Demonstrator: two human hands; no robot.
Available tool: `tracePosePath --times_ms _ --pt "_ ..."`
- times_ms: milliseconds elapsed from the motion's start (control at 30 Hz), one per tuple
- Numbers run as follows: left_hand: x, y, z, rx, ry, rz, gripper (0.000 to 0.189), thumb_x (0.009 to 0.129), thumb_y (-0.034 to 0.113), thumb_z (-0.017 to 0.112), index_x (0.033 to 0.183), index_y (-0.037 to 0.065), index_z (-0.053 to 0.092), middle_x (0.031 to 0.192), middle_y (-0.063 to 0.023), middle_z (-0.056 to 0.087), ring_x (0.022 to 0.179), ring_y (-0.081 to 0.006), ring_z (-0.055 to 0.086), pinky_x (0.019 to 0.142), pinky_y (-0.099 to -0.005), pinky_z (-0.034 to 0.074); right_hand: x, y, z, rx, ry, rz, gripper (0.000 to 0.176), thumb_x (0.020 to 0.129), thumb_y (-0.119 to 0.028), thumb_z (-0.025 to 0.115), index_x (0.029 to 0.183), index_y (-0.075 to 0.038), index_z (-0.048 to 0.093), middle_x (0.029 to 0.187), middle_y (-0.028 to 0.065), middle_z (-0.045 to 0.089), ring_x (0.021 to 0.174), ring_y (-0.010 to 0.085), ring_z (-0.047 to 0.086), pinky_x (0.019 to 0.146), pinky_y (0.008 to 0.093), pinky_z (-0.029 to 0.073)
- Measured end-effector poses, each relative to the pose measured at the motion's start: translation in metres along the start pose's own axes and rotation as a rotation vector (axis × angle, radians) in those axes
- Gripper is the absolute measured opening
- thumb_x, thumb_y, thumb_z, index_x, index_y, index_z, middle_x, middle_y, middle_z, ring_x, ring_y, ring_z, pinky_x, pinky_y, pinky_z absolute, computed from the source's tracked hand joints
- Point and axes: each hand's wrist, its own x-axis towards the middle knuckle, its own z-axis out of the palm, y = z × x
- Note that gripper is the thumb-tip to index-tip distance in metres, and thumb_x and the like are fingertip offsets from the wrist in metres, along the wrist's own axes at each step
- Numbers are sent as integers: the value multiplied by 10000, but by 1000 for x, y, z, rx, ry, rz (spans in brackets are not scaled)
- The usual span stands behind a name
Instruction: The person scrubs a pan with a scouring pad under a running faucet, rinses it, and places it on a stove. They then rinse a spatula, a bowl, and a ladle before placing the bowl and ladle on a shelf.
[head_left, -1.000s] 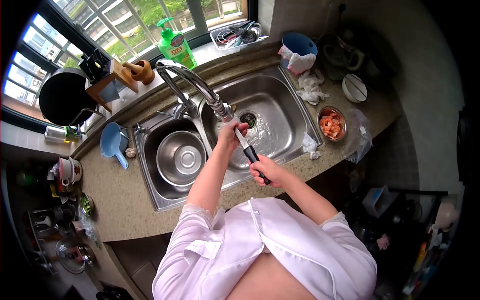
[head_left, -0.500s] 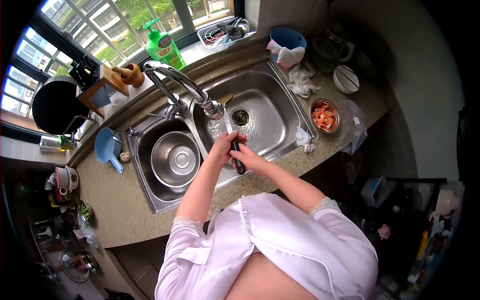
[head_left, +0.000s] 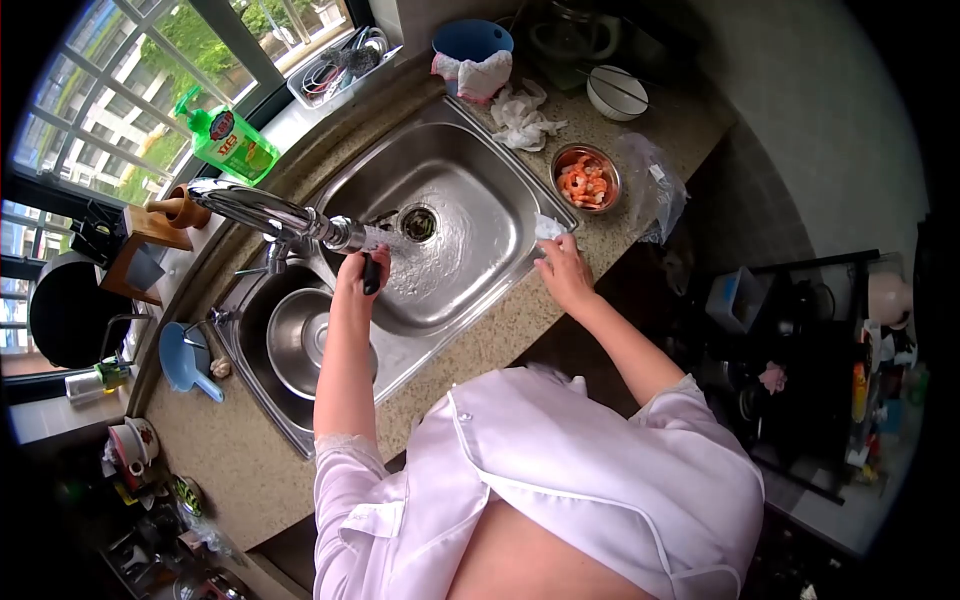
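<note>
My left hand (head_left: 362, 268) is closed around the black handle of a knife (head_left: 371, 276), just below the faucet head (head_left: 345, 234). Water runs from the faucet over the knife's blade, which is partly blurred. My right hand (head_left: 566, 268) is at the right rim of the large sink basin (head_left: 470, 190), its fingers apart at the lower edge of a crumpled white tissue (head_left: 548, 228). Whether the fingertips grip the tissue is unclear. Beside that basin, a metal bowl (head_left: 290, 345) sits in the smaller one.
A bowl of shrimp (head_left: 585, 183), a plastic bag (head_left: 655, 190), more crumpled tissue (head_left: 525, 120) and a white bowl (head_left: 617, 95) lie right of the sink. A blue container (head_left: 472, 42) stands behind. Left are a blue scoop (head_left: 183, 362) and green soap bottle (head_left: 232, 145).
My right hand has left the knife and moved right to the tissue at the sink's edge. My left hand keeps the knife, now closer under the faucet. The camera view has shifted and turned.
</note>
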Motion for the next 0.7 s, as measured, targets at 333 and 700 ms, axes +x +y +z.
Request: tracePosePath --times_ms 333,700 --pt "-51 -55 -27 570 -43 32 265 893 228 556 1007 -5 504 688 -14 479 493 -47 419 390 -164 366 50 49 24 -346 -19 94 60 792 -142 576 827 -94 577 915 90 542 912 309 521 771 403 433" --pt "-77 -79 -37 865 82 335 245 867 247 608 788 24 542 632 -24 532 492 -83 480 430 -213 405 56 9 -21 -289 291 -46 273 778 -45 545 1047 -83 530 1000 150 576 975 339 526 818 405 433"
